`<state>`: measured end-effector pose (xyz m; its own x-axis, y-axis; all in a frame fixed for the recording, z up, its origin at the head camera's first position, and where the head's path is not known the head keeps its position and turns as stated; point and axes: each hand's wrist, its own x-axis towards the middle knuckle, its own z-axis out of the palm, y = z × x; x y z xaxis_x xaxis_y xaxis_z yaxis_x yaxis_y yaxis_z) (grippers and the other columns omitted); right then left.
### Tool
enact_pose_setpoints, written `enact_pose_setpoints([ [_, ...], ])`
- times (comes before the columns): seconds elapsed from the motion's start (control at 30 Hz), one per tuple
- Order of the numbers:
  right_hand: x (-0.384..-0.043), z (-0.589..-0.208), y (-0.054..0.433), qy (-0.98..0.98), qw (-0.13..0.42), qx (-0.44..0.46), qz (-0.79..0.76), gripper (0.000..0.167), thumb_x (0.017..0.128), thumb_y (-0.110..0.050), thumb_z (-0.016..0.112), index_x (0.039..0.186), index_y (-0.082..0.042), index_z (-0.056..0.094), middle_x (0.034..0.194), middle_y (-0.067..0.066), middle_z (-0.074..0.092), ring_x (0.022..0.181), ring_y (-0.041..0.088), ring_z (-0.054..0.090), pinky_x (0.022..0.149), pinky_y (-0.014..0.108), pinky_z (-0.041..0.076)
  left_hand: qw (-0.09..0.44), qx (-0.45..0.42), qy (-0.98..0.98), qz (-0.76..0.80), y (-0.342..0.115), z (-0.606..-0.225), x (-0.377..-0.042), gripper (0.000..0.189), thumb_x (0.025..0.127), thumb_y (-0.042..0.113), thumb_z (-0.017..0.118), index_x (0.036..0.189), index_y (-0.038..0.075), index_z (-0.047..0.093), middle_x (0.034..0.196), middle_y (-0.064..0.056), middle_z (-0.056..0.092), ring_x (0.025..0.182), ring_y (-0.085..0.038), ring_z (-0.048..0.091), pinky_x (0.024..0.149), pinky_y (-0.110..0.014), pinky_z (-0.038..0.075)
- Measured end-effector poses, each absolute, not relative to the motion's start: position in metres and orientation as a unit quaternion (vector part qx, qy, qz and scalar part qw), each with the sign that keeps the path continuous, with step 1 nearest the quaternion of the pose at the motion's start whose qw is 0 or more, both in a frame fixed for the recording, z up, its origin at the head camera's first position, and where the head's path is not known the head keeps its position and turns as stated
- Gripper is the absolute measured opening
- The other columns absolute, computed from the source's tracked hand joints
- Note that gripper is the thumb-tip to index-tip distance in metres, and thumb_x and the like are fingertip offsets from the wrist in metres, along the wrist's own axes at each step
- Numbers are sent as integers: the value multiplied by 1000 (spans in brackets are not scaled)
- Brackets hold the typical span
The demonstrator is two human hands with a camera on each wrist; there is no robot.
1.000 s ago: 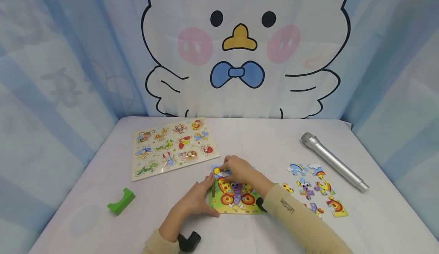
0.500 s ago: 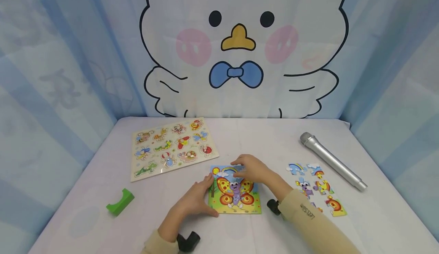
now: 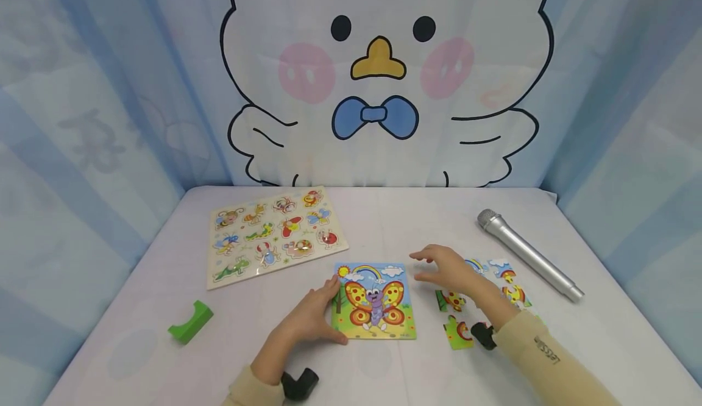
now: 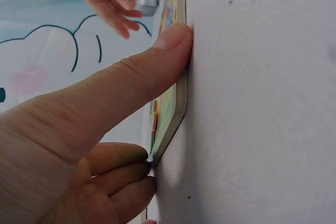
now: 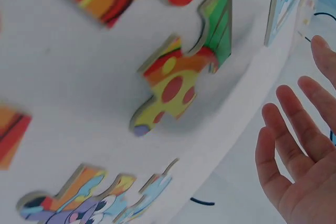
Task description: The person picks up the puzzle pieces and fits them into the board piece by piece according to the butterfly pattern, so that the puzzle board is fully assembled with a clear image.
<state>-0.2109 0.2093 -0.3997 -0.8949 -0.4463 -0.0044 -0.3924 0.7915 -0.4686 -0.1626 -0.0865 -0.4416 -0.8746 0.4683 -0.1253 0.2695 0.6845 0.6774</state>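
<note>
A square butterfly puzzle board point(image 3: 375, 308) lies flat in the middle of the table, its picture whole. My left hand point(image 3: 308, 316) holds its near left corner, thumb along the near edge and fingers at the left side. In the left wrist view the thumb point(image 4: 142, 69) presses the board's edge. To the right of the board, my right hand point(image 3: 446, 267) hovers with fingers spread and nothing between them. Below and behind it lie loose puzzle pieces, among them a green-edged one point(image 3: 457, 335) and a yellow, red-spotted one point(image 5: 173, 80). The right forearm hides some pieces.
A wooden insect puzzle board point(image 3: 276, 235) lies at the back left. A green arched block point(image 3: 191, 324) rests at the left. Diagonally along the right side lies a silver microphone point(image 3: 531, 256). A curtain with a cartoon bird point(image 3: 378, 162) hangs behind the table.
My right hand has moved from the top of the butterfly puzzle rightward to the loose pieces, uncovering the picture. The left hand has stayed at the board's corner.
</note>
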Motion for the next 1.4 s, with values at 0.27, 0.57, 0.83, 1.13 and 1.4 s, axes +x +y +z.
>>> enact_pose_setpoints([
  [0.27,-206,-407,246,942,26,-214,-259,42,82,-18,69,119,-2,59,110,12,61,99,30,54,83,47,48,148,201,906,341,-86,-441,-163,106,57,31,86,139,-6,29,147,-19,21,134,-32,23,111,-50,14],
  [0.57,-201,-407,272,943,16,-179,-280,43,80,-17,70,118,-1,59,110,15,61,100,34,54,83,49,48,148,198,907,341,-86,-443,-164,106,57,33,86,139,-6,30,148,-18,22,134,-32,24,111,-49,14],
  [0.83,-212,-411,294,951,37,-145,-272,43,79,-17,71,117,-1,59,112,16,60,98,32,53,80,47,47,150,195,908,339,-86,-443,-164,106,57,34,86,139,-5,30,148,-18,22,134,-32,24,111,-49,14],
  [1.13,-219,-417,312,953,78,-92,-278,48,76,-17,73,118,0,58,115,19,57,97,33,52,76,45,48,152,190,908,341,-87,-444,-163,107,57,34,86,140,-4,30,148,-17,22,135,-31,23,111,-49,14],
  [1.4,-225,-415,318,956,91,-73,-268,47,72,-10,75,115,1,60,107,18,59,81,24,49,63,29,42,147,190,909,341,-87,-444,-163,107,56,34,86,139,-4,30,148,-17,22,134,-31,24,111,-48,14],
])
